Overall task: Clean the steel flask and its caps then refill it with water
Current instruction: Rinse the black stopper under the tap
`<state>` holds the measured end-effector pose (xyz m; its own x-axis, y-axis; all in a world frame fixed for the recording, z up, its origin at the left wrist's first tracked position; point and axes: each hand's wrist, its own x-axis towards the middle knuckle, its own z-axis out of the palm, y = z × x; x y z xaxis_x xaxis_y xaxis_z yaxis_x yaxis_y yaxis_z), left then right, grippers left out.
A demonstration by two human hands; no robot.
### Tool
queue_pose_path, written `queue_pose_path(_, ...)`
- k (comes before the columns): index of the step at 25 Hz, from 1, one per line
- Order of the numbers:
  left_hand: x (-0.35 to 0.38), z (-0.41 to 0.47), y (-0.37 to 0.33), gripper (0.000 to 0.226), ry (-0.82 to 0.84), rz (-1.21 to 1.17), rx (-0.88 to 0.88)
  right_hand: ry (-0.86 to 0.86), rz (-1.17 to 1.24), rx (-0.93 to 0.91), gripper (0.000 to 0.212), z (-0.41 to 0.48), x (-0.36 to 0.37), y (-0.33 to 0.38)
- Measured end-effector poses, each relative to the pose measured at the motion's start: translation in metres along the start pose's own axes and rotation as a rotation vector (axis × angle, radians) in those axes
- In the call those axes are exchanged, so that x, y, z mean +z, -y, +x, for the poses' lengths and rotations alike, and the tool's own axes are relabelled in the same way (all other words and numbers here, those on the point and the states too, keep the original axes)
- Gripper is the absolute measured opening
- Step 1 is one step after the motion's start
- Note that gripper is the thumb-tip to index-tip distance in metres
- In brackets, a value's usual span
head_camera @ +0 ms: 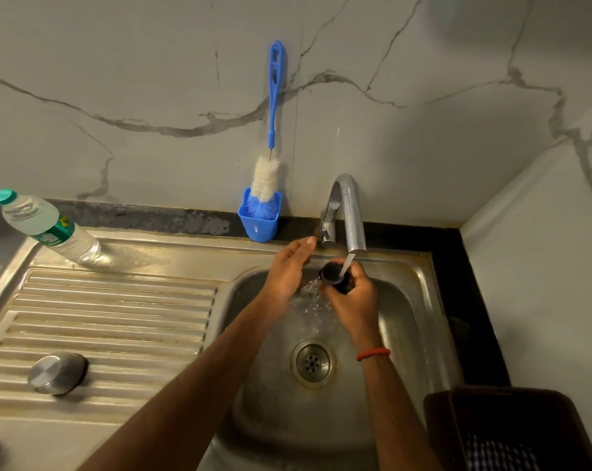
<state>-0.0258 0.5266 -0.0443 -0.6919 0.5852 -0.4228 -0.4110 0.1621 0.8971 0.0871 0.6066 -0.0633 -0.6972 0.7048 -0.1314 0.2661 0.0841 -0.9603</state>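
Steel sink unit (420, 334): basin at right, ribbed drainboard (117, 317) at left, back edge against a marble-pattern wall. Dark slatted basket (491, 423) at the near right corner. Clear plastic water bottle (46, 229), teal lid on, stands at the drainboard's back left corner. Blue-handled bottle brush (270, 130) stands bristles down in a blue holder (258, 226) at the back edge, handle leaning on the wall. Chrome tap (350, 212) at the basin's back edge, running; the stream (347, 265) falls into a small black cap (333, 273) held mouth-up below the spout. Right hand (352, 300) has fingers curled around that cap, over the basin. Left hand (287, 270) holds nothing, fingers straight, tips just beside the tap lever; contact not discernible. Round steel cap (58, 372) rests on the drainboard near its front left. Drain (313, 362) at basin centre. Red band (372, 354) on the right wrist.
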Motion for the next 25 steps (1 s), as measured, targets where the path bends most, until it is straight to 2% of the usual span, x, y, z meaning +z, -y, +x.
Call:
queue_pose_path(2,0.003,0.004,-0.006,0.021,0.01,0.054,0.038,-0.02,0.029,0.008,0.041,0.007,0.004,0.0)
queue_pose_path(6,0.007,0.017,-0.015,0.042,0.054,0.118,0.049,-0.036,0.048,0.002,0.041,0.014,0.006,-0.002)
queue_pose_path(9,0.008,0.02,-0.02,0.045,0.085,0.123,0.027,0.039,0.018,-0.007,0.042,0.012,0.005,-0.006)
queue_pose_path(11,0.007,0.024,-0.018,0.055,0.098,0.109,0.051,0.038,0.024,0.026,0.04,0.011,0.005,-0.01)
queue_pose_path(17,0.013,0.027,-0.013,0.075,0.248,0.249,0.068,0.059,-0.025,-0.02,0.044,0.009,-0.002,-0.005)
queue_pose_path(20,0.011,0.024,-0.014,0.063,0.254,0.324,0.084,0.05,-0.029,-0.042,0.042,0.008,-0.008,-0.001)
queue_pose_path(25,0.001,0.002,-0.008,0.029,0.211,0.344,0.187,0.07,-0.094,-0.105,0.056,-0.003,-0.018,0.011)
